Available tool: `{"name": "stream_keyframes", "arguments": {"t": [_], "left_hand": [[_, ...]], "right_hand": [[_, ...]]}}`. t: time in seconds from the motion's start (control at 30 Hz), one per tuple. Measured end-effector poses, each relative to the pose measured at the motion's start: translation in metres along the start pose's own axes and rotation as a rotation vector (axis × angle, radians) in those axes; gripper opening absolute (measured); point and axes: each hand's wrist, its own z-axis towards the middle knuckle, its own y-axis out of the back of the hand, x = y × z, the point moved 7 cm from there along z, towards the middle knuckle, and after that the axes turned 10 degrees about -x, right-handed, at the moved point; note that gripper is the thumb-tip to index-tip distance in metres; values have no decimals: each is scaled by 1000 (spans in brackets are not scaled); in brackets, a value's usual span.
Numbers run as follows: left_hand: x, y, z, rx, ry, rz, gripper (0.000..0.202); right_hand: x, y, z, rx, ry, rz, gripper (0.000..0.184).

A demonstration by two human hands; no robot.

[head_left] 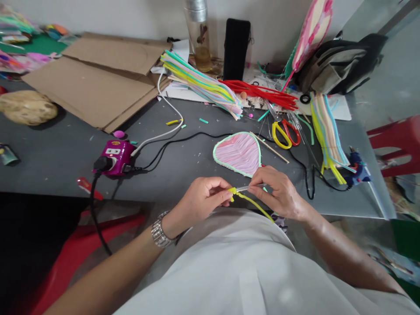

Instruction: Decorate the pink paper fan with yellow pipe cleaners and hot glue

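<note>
Near the table's front edge, my left hand (203, 199) pinches a yellow pipe cleaner (254, 203), part of it bunched at the fingertips and a loose tail hanging to the right. My right hand (278, 192) is closed on a thin, clear, rod-like piece (243, 189) that reaches across to the yellow bunch. Whether the pipe cleaner is wound round the rod, I cannot tell. Just beyond my hands lies a flat pink rounded-triangle piece (238, 154) with a mint-green fuzzy border. A thin wooden stick (274, 151) rests beside it.
Bundles of pastel pipe cleaners (203, 83), red pipe cleaners (262, 92) and scissors (281, 134) lie behind. A blue glue gun (359, 168) sits at right. Cables run to a purple power adapter (116, 157). Cardboard (95, 87), a bottle (199, 39) and a bag (341, 65) stand farther back.
</note>
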Motion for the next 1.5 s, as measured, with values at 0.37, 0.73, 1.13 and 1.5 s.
{"name": "stream_keyframes", "arguments": {"t": [0.37, 0.73, 1.13, 1.5], "left_hand": [[-3, 1, -6, 14, -119, 280, 15], [-24, 1, -14, 31, -229, 238, 8], [-34, 7, -21, -46, -301, 262, 10], [-45, 15, -32, -126, -528, 458, 8]], "right_hand": [[20, -15, 0, 183, 106, -263, 21], [39, -22, 19, 333, 236, -471, 20], [49, -21, 25, 354, 204, -407, 18], [51, -14, 27, 393, 114, -392, 17]]}}
